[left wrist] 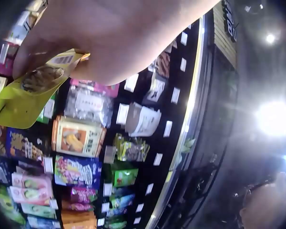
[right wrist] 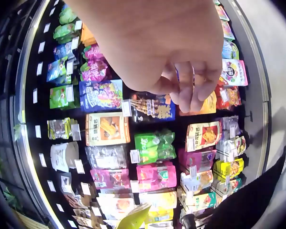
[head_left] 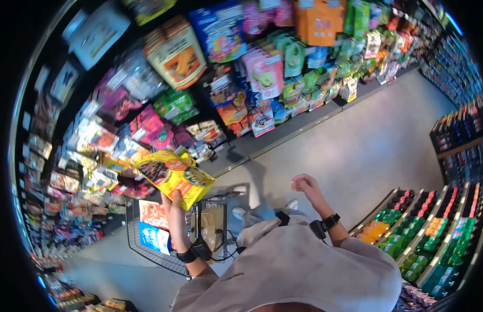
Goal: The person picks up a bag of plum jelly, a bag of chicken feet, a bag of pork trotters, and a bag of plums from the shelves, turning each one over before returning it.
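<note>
My left hand [head_left: 175,221] grips a yellow snack bag [head_left: 176,177] by its lower edge, thumb across the printed front. The bag is raised over the shopping cart, in front of the shelf. In the left wrist view this bag [left wrist: 26,102] shows edge-on beside the palm. My right hand [head_left: 310,188] is held out over the floor with its fingers loosely bent and nothing in them. From the right wrist view, that hand [right wrist: 167,43] hangs before the rows of snack packs, and a corner of the yellow bag [right wrist: 133,218] shows at the bottom.
The wire shopping cart [head_left: 148,256] holds a red-and-white pack [head_left: 154,214] and a blue pack [head_left: 154,238]. A tall snack shelf [head_left: 252,156] with hanging bags runs along the front. Racks of bottles [head_left: 418,239] stand at the right, with grey floor [head_left: 350,135] between.
</note>
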Demonstrator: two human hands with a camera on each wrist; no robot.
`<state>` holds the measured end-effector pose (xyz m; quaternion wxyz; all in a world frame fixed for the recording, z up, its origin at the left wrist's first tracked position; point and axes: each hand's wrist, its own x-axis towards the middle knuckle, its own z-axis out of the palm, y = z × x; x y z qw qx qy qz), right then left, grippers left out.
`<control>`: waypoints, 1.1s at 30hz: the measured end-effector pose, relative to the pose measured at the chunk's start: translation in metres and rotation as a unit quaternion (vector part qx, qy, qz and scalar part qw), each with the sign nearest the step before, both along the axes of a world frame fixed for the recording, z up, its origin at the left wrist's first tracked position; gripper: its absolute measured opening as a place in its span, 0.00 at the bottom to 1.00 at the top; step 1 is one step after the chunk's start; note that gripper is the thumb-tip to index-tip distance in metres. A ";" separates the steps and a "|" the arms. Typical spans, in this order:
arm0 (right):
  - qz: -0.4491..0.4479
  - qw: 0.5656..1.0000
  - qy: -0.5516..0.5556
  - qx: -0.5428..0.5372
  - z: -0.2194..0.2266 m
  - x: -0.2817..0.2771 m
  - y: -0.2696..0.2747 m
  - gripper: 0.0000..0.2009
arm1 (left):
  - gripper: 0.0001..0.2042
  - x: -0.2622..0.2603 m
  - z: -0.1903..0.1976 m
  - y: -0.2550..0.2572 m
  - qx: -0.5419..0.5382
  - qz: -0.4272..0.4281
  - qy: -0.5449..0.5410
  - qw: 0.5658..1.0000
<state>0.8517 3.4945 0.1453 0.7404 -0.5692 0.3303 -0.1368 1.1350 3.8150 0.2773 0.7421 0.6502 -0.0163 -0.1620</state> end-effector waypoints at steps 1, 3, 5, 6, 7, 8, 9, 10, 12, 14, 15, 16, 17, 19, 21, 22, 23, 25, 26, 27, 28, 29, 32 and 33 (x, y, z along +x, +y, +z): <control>-0.009 1.000 -0.007 0.001 -0.008 -0.014 -0.016 0.11 | 0.26 -0.004 0.003 -0.024 0.016 -0.025 0.001 1.000; -0.047 0.999 -0.023 -0.006 -0.021 -0.053 -0.042 0.11 | 0.26 -0.025 0.004 -0.075 0.011 -0.068 -0.008 0.998; -0.087 0.996 -0.021 -0.014 -0.015 -0.091 -0.062 0.12 | 0.25 -0.061 0.022 -0.138 0.007 -0.120 -0.015 0.993; -0.110 0.993 -0.024 -0.020 -0.016 -0.109 -0.071 0.12 | 0.25 -0.077 0.024 -0.165 0.018 -0.162 -0.019 0.986; -0.129 0.991 -0.029 -0.028 -0.016 -0.123 -0.080 0.12 | 0.24 -0.090 0.026 -0.189 0.028 -0.200 -0.026 0.979; -0.140 0.989 -0.029 -0.027 -0.013 -0.130 -0.091 0.12 | 0.25 -0.091 0.021 -0.214 0.032 -0.240 -0.012 0.970; -0.153 0.987 -0.034 -0.028 -0.009 -0.143 -0.098 0.12 | 0.25 -0.106 0.021 -0.241 0.005 -0.270 -0.011 0.963; -0.165 0.985 -0.039 -0.029 -0.005 -0.154 -0.105 0.13 | 0.25 -0.119 0.021 -0.267 0.000 -0.309 -0.007 0.951; -0.192 0.980 -0.050 -0.007 0.001 -0.171 -0.118 0.14 | 0.25 -0.147 0.025 -0.317 0.002 -0.388 0.027 0.921; -0.216 0.974 -0.066 0.014 0.008 -0.184 -0.133 0.16 | 0.26 -0.168 0.020 -0.364 0.019 -0.477 0.015 0.879; -0.223 0.972 -0.074 0.024 0.013 -0.183 -0.143 0.17 | 0.27 -0.170 0.015 -0.389 0.022 -0.511 0.017 0.859; -0.231 0.969 -0.085 0.032 0.018 -0.189 -0.153 0.19 | 0.27 -0.181 0.014 -0.413 0.018 -0.548 0.013 0.836; -0.241 0.964 -0.102 0.040 0.023 -0.194 -0.163 0.21 | 0.27 -0.190 0.006 -0.437 0.032 -0.571 -0.021 0.820; -0.254 0.957 -0.128 0.056 0.030 -0.209 -0.185 0.24 | 0.26 -0.215 0.004 -0.482 0.013 -0.609 -0.028 0.792; -0.260 0.951 -0.154 0.066 0.032 -0.224 -0.215 0.25 | 0.26 -0.232 0.007 -0.526 0.018 -0.642 -0.042 0.765; -0.261 0.951 -0.156 0.057 0.041 -0.224 -0.231 0.26 | 0.25 -0.233 0.006 -0.547 0.018 -0.655 -0.044 0.754; -0.261 0.951 -0.160 0.049 0.046 -0.230 -0.251 0.26 | 0.25 -0.239 0.004 -0.571 0.003 -0.668 -0.041 0.743; -0.275 0.949 -0.148 0.029 0.048 -0.237 -0.294 0.26 | 0.25 -0.245 0.001 -0.616 -0.024 -0.689 -0.033 0.723; -0.281 0.949 -0.144 0.020 0.050 -0.239 -0.316 0.26 | 0.26 -0.246 0.001 -0.640 -0.013 -0.704 -0.045 0.708; -0.291 0.950 -0.113 0.016 0.055 -0.240 -0.338 0.26 | 0.26 -0.248 -0.003 -0.663 -0.026 -0.713 -0.048 0.699; -0.302 0.950 -0.083 0.012 0.061 -0.242 -0.360 0.26 | 0.26 -0.251 -0.009 -0.687 -0.040 -0.721 -0.051 0.690; -0.312 0.949 -0.054 0.007 0.066 -0.242 -0.381 0.26 | 0.25 -0.252 -0.012 -0.710 -0.054 -0.728 -0.055 0.681; -0.330 0.942 -0.064 0.002 0.082 -0.252 -0.442 0.24 | 0.26 -0.262 0.003 -0.783 -0.060 -0.778 -0.063 0.622; -0.339 0.938 -0.077 -0.010 0.083 -0.258 -0.457 0.22 | 0.26 -0.266 0.003 -0.806 -0.063 -0.795 -0.069 0.599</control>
